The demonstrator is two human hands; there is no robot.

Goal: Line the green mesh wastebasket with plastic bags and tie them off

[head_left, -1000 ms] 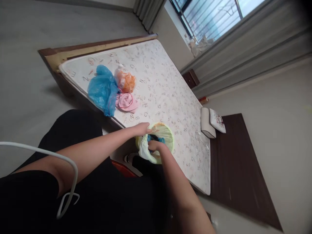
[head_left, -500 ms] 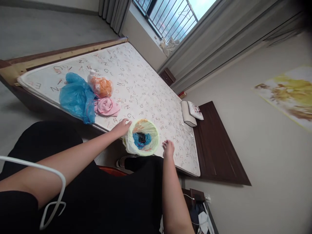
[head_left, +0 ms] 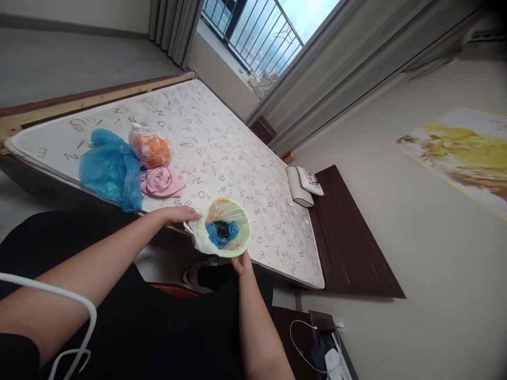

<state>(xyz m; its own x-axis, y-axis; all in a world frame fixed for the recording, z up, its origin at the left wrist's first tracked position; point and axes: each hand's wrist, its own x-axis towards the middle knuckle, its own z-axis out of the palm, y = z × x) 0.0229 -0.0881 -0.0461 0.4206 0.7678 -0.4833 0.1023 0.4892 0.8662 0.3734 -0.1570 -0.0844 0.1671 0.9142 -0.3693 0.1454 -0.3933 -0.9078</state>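
Lined bin (head_left: pixel 250 233), one: between the hands, blue plastic (head_left: pixel 216 238) inside. Left hand (head_left: pixel 182 214): clamped on its rim. Right hand (head_left: pixel 242 262): touching the near side, closure partly hidden. Step, apparently: steadying the bin. Next move seemingly calls for both holds, mouth upward. Pink cloth (head_left: pixel 161 182): on mattress (head_left: pixel 216 158), beyond left hand.

left hand (head_left: pixel 180 214): underside's out of sight
right hand (head_left: pixel 242 263): partly hidden by the bin (head_left: pixel 250 232), annoyingly
black thing (head_left: pixel 223 229) inside it: no clue what that is, too dark
orange stuff (head_left: pixel 155 150): all wrapped up, can't make it out
wall picture (head_left: pixel 463 153): chopped by the right edge
window (head_left: pixel 273 37): top's cut off
windowsill pile (head_left: pixel 262 83): way too small, sorry
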